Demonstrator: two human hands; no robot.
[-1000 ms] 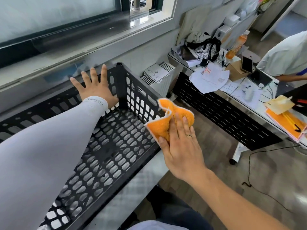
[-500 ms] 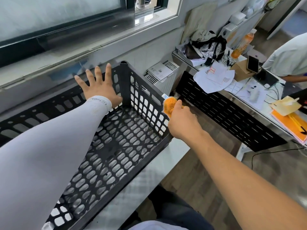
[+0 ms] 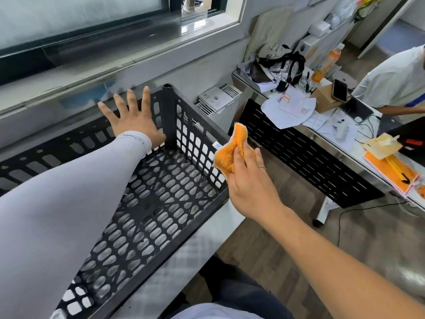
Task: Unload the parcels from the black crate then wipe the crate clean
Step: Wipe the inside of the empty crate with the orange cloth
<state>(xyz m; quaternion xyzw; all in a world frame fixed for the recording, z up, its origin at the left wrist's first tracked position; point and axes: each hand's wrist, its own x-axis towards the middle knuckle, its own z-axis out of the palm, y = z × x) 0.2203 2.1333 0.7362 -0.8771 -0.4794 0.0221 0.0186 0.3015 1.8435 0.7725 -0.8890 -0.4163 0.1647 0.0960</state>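
So the black crate (image 3: 161,203) sits on a pale tabletop (image 3: 184,256), right along the window-side wall, with its near right corner close to the tabletop's right edge. It's all perforated mesh, floor and walls, and nothing is lying inside it that I can see. No parcels in it.

Left hand (image 3: 133,118) is flat against the inside of the crate's far wall, just left of the far right corner post, fingers straight and spread, gripping nothing. That arm wears a light grey sleeve (image 3: 69,203) that reaches across the crate's floor.

Right hand (image 3: 248,180) holds an orange cloth (image 3: 232,153), bunched up, fingers and thumb curled round it. The cloth sits right at the top rim of the crate's right wall; can't quite tell if it's touching the rim or just off it. There's a ring on one finger, and a small white tag pokes out of the cloth on the crate side.

Further right, across a strip of wood floor, there's a second tabletop (image 3: 358,153) with a black slotted front panel. It's cluttered: loose papers (image 3: 289,109), a cardboard box with a phone (image 3: 340,90) on top, an orange drink bottle (image 3: 326,63), a black bag (image 3: 282,67), an orange folder (image 3: 391,171). Another person in a pale shirt (image 3: 395,79) is at its far side.
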